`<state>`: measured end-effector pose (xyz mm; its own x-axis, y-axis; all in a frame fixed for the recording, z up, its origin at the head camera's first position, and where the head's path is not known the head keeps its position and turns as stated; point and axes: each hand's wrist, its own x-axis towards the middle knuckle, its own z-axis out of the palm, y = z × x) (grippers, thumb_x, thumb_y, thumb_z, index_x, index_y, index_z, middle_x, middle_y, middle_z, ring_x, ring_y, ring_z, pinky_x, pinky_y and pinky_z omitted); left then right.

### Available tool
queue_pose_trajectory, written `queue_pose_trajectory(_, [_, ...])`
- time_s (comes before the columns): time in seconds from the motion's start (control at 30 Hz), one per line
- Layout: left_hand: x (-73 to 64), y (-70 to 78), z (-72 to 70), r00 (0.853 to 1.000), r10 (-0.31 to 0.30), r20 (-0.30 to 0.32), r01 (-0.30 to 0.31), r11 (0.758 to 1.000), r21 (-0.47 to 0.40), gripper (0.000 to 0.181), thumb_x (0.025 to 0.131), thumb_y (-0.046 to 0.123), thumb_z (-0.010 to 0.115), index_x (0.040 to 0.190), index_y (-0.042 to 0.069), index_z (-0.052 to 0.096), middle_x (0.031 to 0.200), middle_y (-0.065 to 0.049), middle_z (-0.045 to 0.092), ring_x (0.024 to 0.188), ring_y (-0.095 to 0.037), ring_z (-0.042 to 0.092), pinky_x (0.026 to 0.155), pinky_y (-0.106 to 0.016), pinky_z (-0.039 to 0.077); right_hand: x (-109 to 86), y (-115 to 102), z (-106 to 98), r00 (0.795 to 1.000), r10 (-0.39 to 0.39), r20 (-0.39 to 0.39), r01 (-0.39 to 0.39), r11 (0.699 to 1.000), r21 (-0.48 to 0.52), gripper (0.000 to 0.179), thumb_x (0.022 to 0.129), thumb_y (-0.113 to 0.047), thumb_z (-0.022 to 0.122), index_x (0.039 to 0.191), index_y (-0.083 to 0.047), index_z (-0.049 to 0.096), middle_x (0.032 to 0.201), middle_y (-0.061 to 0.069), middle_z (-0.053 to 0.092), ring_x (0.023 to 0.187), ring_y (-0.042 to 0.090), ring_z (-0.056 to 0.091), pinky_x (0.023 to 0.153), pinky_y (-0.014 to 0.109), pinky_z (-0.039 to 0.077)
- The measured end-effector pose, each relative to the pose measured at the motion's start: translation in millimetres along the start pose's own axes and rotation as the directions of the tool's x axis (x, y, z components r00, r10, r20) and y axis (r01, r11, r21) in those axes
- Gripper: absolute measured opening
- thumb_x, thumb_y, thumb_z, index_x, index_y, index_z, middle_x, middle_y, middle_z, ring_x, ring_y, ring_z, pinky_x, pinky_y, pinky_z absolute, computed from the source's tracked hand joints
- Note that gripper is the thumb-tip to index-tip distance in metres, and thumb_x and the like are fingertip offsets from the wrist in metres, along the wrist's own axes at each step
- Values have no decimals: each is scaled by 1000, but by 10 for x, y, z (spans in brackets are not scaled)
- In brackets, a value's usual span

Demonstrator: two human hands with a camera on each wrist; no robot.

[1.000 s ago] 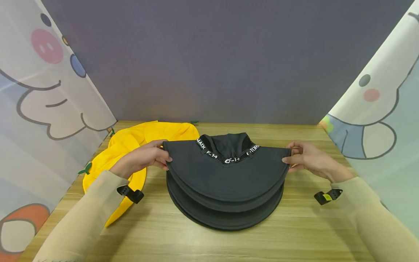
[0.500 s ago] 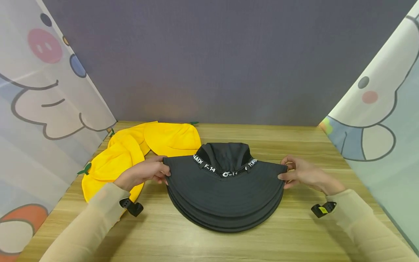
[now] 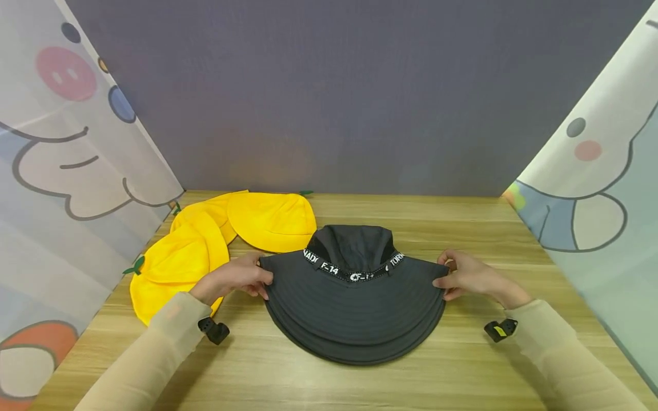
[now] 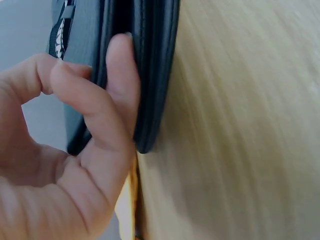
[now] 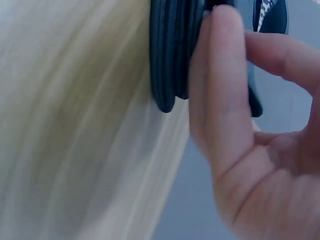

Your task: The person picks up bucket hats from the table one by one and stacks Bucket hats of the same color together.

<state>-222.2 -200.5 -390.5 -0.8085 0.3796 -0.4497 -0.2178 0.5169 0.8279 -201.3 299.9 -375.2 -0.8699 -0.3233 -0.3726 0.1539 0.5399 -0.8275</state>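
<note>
A black sun hat point(image 3: 354, 302) with a wide folded brim and a white-lettered band lies over other black brims, their edges showing below it. My left hand point(image 3: 237, 278) pinches the left corner of its brim, and my right hand point(image 3: 469, 278) pinches the right corner. In the left wrist view, the thumb is on top of the upper brim while a finger reaches into the gap above the lower brims point(image 4: 156, 75). The right wrist view shows a like grip, with several stacked brim edges point(image 5: 167, 55) beside the fingers.
Yellow hats point(image 3: 272, 220) with green sprout tips overlap each other at the back left of the wooden table point(image 3: 390, 388). A grey panel point(image 3: 339, 97) stands behind, with cartoon-printed curtains point(image 3: 576, 188) on both sides.
Both hands have brought the top black hat down and toward me, onto the other brims. The gaps between the brim edges have narrowed. More of the yellow hats shows.
</note>
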Motion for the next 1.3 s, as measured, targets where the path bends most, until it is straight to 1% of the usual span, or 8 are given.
queue_pose_trajectory(0.17, [-74,150,86,996,-7,-85,28,967,254,59,91,12,65,138,-8,34,76,-14,62,59,-22,64,59,-31,52,-30,-116,68,995,-43,-94,9,943,-334,41,88,-17,77,112,2,50,82,9,58,67,21,58,60,36,52])
queue_pose_trajectory(0.23, [-124,244,145,989,15,-147,51,897,439,62,92,17,68,139,-10,37,89,-19,64,67,-24,63,66,-37,53,-58,-181,97,988,-79,-135,2,870,-493,43,87,-22,79,112,2,54,84,8,59,69,21,56,61,37,47])
queue_pose_trajectory(0.4, [-221,431,359,943,183,-278,105,630,769,69,89,23,72,143,-9,43,132,-29,49,109,-42,56,82,-53,52,-146,-358,249,954,-208,-213,1,717,-698,51,86,-25,81,122,4,58,106,19,61,91,34,59,76,48,50])
queue_pose_trajectory(0.5, [-235,501,509,929,286,-236,35,567,823,74,90,26,73,150,-1,41,144,-28,42,131,-47,43,97,-58,46,-185,-466,408,922,-324,-214,59,661,-748,53,86,-25,81,125,3,60,117,23,59,105,42,59,86,56,50])
queue_pose_trajectory(0.6, [-232,547,647,926,348,-147,-77,554,829,82,91,39,75,156,6,37,154,-24,36,141,-45,34,110,-60,35,-205,-559,587,900,-403,-166,130,611,-781,62,85,-33,83,129,3,60,124,22,58,116,44,54,95,59,46])
queue_pose_trajectory(0.7, [-228,562,751,925,367,-100,-127,545,829,93,86,55,76,157,10,36,156,-22,35,144,-43,32,113,-60,30,-229,-626,744,920,-379,-102,157,594,-789,83,82,-48,83,140,4,54,136,23,52,126,45,48,98,61,45])
queue_pose_trajectory(0.93, [-232,500,822,936,340,-88,-129,567,814,105,77,64,80,158,15,36,157,-19,34,144,-41,32,110,-61,35,-247,-564,1005,973,-226,-42,106,602,-791,113,78,-72,72,150,9,40,152,31,35,139,50,35,104,66,38])
queue_pose_trajectory(1.3, [-102,413,900,960,276,-48,-102,505,857,106,79,65,78,159,11,33,163,-20,26,148,-41,25,109,-63,33,-216,-491,1147,967,-250,-45,97,531,-842,112,77,-69,75,147,12,41,149,32,35,137,49,37,100,65,42])
